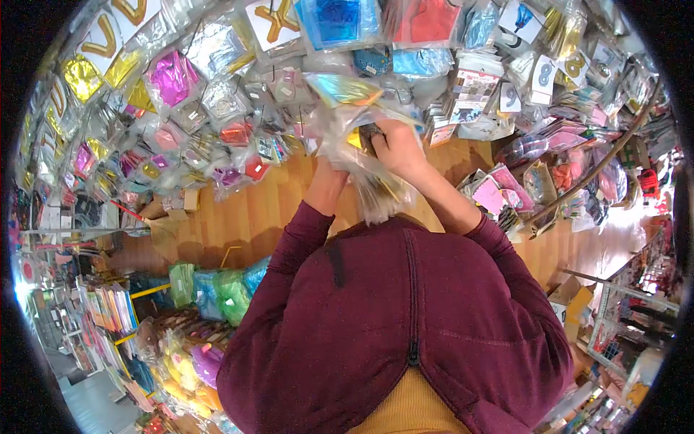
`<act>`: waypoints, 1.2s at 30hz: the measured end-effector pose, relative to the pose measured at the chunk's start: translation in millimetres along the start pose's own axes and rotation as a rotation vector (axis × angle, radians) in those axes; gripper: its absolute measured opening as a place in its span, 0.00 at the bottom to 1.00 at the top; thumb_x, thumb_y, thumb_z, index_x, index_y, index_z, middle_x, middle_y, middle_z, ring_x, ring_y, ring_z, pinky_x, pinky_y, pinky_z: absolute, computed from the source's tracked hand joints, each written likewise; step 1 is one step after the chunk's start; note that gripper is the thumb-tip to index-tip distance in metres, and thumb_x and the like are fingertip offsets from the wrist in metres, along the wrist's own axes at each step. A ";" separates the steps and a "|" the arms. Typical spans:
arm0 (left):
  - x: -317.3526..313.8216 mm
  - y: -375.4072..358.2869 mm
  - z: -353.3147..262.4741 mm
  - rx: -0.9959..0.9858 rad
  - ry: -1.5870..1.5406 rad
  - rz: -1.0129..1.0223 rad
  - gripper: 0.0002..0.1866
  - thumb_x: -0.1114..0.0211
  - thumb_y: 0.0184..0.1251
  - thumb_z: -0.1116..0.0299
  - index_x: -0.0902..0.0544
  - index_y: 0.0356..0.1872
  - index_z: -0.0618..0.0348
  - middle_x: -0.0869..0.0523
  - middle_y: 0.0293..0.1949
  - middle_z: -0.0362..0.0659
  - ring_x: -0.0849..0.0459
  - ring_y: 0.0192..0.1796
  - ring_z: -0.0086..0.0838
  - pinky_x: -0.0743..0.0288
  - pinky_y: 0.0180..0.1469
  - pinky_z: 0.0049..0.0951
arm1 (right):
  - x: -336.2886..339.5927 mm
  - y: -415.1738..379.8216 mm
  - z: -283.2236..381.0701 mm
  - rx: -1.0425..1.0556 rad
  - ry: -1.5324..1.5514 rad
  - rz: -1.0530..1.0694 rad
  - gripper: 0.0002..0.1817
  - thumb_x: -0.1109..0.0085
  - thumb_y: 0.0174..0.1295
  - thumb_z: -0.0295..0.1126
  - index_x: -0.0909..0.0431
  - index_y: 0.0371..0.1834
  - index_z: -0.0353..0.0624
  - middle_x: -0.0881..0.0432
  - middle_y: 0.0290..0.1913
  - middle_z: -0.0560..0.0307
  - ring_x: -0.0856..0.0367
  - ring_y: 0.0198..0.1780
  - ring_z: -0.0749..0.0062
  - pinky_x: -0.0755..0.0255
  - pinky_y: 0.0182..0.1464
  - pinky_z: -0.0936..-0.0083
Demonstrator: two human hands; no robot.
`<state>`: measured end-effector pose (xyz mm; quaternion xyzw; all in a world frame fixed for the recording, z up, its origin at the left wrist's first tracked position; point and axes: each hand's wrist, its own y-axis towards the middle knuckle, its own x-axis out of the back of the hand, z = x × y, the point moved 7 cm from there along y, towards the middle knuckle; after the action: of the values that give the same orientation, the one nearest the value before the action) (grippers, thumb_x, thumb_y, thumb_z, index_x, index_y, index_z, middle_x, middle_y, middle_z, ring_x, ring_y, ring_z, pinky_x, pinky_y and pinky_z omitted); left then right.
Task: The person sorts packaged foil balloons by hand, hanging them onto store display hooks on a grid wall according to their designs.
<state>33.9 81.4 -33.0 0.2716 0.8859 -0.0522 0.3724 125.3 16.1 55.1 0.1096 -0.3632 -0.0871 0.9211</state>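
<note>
A bundle of clear plastic packets (379,189) with shiny, rainbow-tinted and yellow contents is between my hands, in front of the hanging display. My right hand (397,148) is closed on the bundle's upper right side, with bent fingers and a dark patch beside them. My left hand (332,168) holds the bundle from its left side, its fingers mostly covered by the plastic. The packets' lower ends fan out and are blurred. An iridescent packet (343,90) overlaps the top of the bundle.
Packed foil balloons hang across the display, among them a blue packet (338,23) and a magenta one (172,76). A brown curved rod (603,163) crosses the right side. Green bags (233,298) stand lower left on the wood-look floor (253,217). A wire rack (614,318) stands lower right.
</note>
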 end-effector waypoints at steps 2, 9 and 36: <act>-40.0 -5.3 -32.6 -0.250 0.358 0.075 0.19 0.48 0.62 0.66 0.30 0.51 0.68 0.24 0.46 0.46 0.25 0.46 0.32 0.29 0.50 0.28 | 7.9 -2.5 -6.5 0.039 -0.015 -0.068 0.18 0.53 0.45 0.25 0.27 0.43 0.35 0.24 0.37 0.35 0.26 0.39 0.42 0.32 0.47 0.58; -48.0 -3.7 -26.9 -0.253 0.434 0.081 0.19 0.48 0.62 0.66 0.30 0.51 0.68 0.25 0.47 0.46 0.25 0.47 0.31 0.29 0.51 0.28 | 6.8 -37.5 -132.4 -0.208 -0.028 0.011 0.18 0.50 0.44 0.24 0.25 0.43 0.38 0.24 0.41 0.37 0.26 0.45 0.45 0.32 0.49 0.62; -18.4 -14.8 -46.9 -0.272 0.858 0.033 0.19 0.48 0.62 0.67 0.32 0.53 0.66 0.26 0.49 0.46 0.26 0.49 0.31 0.30 0.53 0.28 | 77.7 -56.9 -21.7 0.073 0.339 0.261 0.19 0.45 0.51 0.29 0.26 0.49 0.41 0.20 0.38 0.44 0.20 0.38 0.57 0.30 0.43 0.73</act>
<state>7.1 74.6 11.7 0.2314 0.9545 0.1878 0.0047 191.7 -54.2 75.1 0.1078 -0.2170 0.0659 0.9680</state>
